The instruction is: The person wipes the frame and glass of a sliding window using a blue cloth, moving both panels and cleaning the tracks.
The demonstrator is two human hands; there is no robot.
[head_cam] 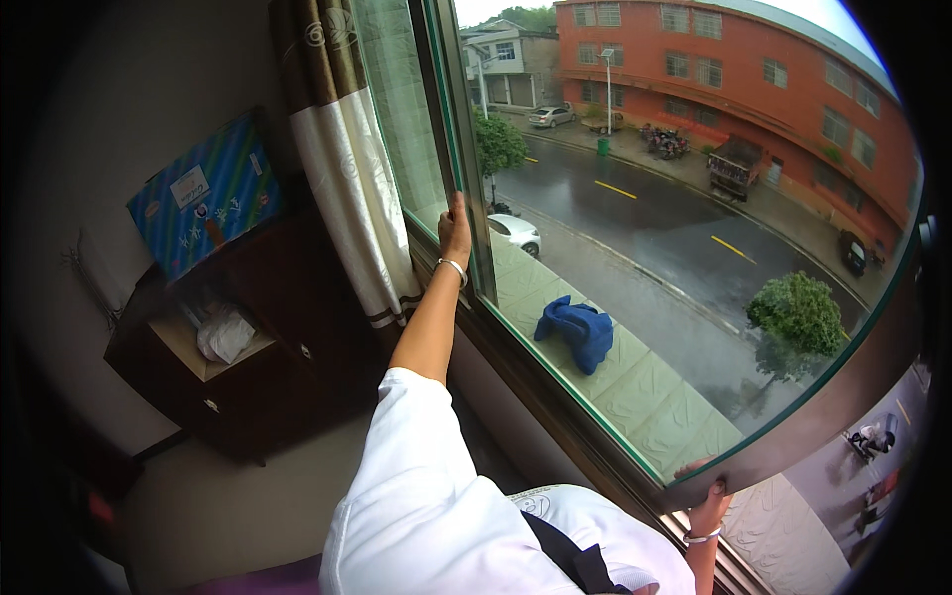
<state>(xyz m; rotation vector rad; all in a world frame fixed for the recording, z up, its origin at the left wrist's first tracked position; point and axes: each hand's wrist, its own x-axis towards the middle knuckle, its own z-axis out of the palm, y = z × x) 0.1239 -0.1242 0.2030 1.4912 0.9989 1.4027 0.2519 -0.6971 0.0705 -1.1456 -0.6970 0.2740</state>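
My left hand (pixel 455 232) wraps around the left upright of the sliding window sash (pixel 476 286), its thumb pointing up along the frame. At the sash's lower right, my right hand (pixel 710 497) grips the other upright, with its fingers showing through the glass and its thumb on the room side. Both wrists wear a pale bracelet. The sash's bottom edge runs between my hands along the dark window track (pixel 573 428). Beyond the glass, a crumpled blue cloth (pixel 576 331) lies on the pale outside ledge (pixel 647 394).
A patterned curtain (pixel 353 178) hangs left of my left hand. Farther left, a dark wooden cabinet (pixel 297 394) carries a blue printed box (pixel 212 197) and holds a white plastic bag (pixel 224 335). Right of the sash, the window opens onto the wet street (pixel 825 476), well below.
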